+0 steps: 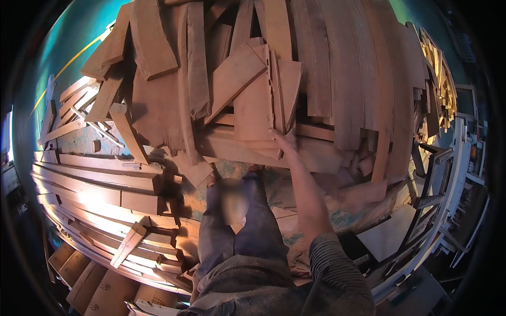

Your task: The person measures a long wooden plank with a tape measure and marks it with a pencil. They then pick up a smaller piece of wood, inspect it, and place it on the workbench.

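Observation:
My right hand [283, 141] reaches forward to the near end of a flat wooden board [252, 113]. Its fingers close at the board's lower right corner, where a narrow wooden strip [279, 89] runs alongside; the far side of the grip is hidden. That board lies on a heap of loose planks, with a slanted wooden piece [238, 79] across its upper left. Beneath it, a wide plank [245, 150] lies crosswise. A sliver of my left arm [195, 284] shows beside my hip; the left hand itself is out of sight.
Stacked timber beams [95, 181] lie to the left, above cardboard boxes [105, 292]. Long planks [348, 63] slope down at the right of the heap. A metal frame [448, 174] stands at far right. Wood scraps cover the floor [232, 169] around my legs.

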A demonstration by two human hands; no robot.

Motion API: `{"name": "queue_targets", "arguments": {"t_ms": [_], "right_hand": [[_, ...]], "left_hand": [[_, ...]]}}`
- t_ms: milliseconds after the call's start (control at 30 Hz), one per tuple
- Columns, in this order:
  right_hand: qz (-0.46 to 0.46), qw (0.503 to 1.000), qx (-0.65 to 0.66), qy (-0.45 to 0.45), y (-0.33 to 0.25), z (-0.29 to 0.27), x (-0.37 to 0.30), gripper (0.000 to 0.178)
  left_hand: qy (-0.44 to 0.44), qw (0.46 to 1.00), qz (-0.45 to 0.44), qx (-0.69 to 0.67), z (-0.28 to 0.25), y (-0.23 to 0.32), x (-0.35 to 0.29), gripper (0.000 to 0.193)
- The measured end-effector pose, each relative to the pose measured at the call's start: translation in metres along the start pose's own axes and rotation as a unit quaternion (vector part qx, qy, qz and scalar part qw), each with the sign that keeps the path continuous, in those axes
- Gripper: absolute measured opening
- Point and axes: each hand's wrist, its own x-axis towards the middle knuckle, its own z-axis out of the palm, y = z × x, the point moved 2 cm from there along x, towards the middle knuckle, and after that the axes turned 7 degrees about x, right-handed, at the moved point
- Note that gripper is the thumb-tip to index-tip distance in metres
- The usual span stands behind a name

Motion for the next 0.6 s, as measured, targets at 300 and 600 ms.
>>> {"name": "queue_targets", "arguments": {"t_ms": [300, 600], "right_hand": [[0.068, 0.993, -0.076, 0.061, -0.041, 0.017, -0.02, 0.124], [0.09, 0.992, -0.028, 0.08, -0.087, 0.024, -0.049, 0.118]], "left_hand": [[-0.002, 0.999, -0.026, -0.044, 0.011, -0.015, 0.004, 0.025], [-0.006, 0.997, -0.01, -0.074, 0.009, -0.023, 0.013, 0.025]]}}
